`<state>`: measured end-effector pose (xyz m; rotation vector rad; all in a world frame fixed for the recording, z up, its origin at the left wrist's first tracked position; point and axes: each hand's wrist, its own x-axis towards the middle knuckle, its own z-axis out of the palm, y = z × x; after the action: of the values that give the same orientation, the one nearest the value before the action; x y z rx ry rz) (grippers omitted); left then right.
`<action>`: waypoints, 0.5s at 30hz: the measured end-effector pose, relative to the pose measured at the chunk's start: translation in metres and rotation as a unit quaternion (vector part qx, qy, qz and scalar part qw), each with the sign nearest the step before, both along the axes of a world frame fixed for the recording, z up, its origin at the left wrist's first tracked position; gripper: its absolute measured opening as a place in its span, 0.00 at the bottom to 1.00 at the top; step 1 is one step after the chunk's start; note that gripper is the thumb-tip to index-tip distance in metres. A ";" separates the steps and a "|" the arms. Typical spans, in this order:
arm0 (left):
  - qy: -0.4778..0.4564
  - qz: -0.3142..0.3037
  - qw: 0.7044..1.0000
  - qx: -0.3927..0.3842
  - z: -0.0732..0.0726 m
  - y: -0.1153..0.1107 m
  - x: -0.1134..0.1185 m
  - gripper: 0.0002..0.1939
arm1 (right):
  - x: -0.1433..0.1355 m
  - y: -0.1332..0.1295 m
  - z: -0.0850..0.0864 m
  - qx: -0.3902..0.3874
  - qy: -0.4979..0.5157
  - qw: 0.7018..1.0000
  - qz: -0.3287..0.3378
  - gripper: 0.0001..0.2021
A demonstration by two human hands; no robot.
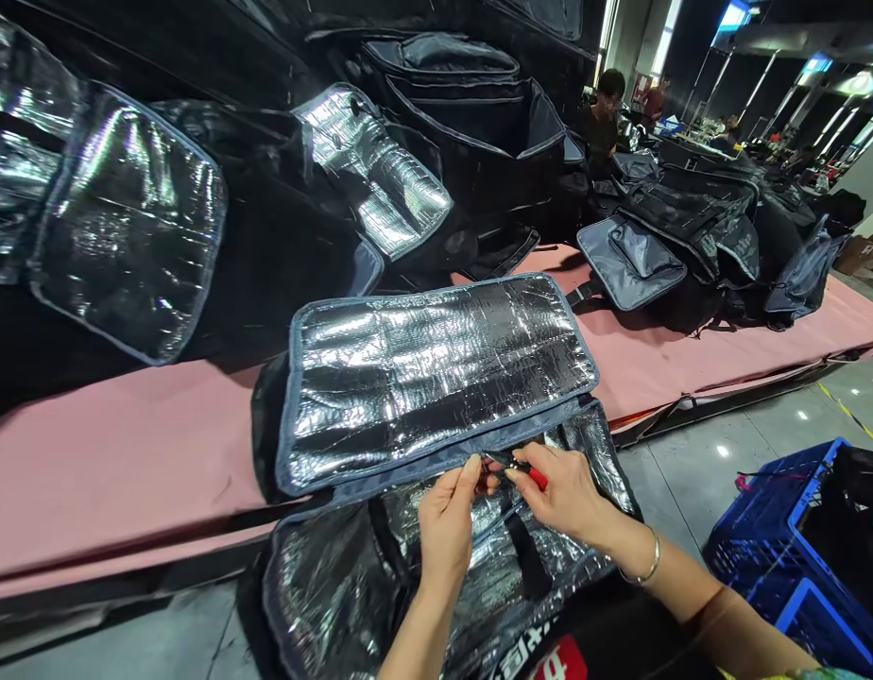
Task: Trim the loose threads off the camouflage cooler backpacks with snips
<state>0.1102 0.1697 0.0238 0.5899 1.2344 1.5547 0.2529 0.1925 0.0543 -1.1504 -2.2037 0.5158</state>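
Note:
An insulated bag (436, 359) with a silver foil lining and a blue-grey fabric binding lies opened out in front of me, its rectangular flap folded back onto the table. Between flap and body runs a blue-grey fabric strip (401, 475). My left hand (447, 519) pinches the edge of this strip with thumb and fingers. Close beside it, my right hand (560, 486) is closed around red-handled thread snips (538, 477), their dark blades pointing left at the pinched spot. Any thread there is too fine to make out.
Black foil-lined bags (131, 217) are heaped behind and to the left on the pink-covered table (125, 453). More bags (692, 236) lie at the right. A blue crate (755, 510) with dark contents stands on the floor. Farther back a person (603, 118) is among the bags.

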 end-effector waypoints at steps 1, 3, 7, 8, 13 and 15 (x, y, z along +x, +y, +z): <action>-0.004 -0.002 1.000 -0.003 0.002 0.000 0.000 0.17 | 0.001 0.001 0.000 -0.006 0.023 1.000 0.004 0.09; -0.012 -0.004 1.000 -0.011 0.005 0.000 0.001 0.17 | 0.004 0.004 0.001 -0.011 0.068 0.998 -0.002 0.09; -0.021 0.002 0.999 -0.026 0.012 0.001 0.000 0.19 | 0.012 0.018 0.011 0.051 0.074 0.995 -0.041 0.10; -0.027 0.004 0.999 -0.028 0.013 0.002 0.000 0.19 | 0.013 0.024 0.014 0.070 0.054 0.995 -0.040 0.10; -0.003 0.006 1.000 -0.020 0.011 0.009 0.001 0.19 | 0.009 0.051 0.019 0.095 -0.101 0.990 -0.002 0.11; 0.025 -0.020 0.999 -0.018 0.011 0.008 0.004 0.18 | 0.004 0.060 0.020 0.073 -0.138 0.988 -0.006 0.15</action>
<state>0.1144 0.1779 0.0349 0.6293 1.2778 1.4886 0.2574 0.2526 0.0746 -1.2151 -2.4213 0.1943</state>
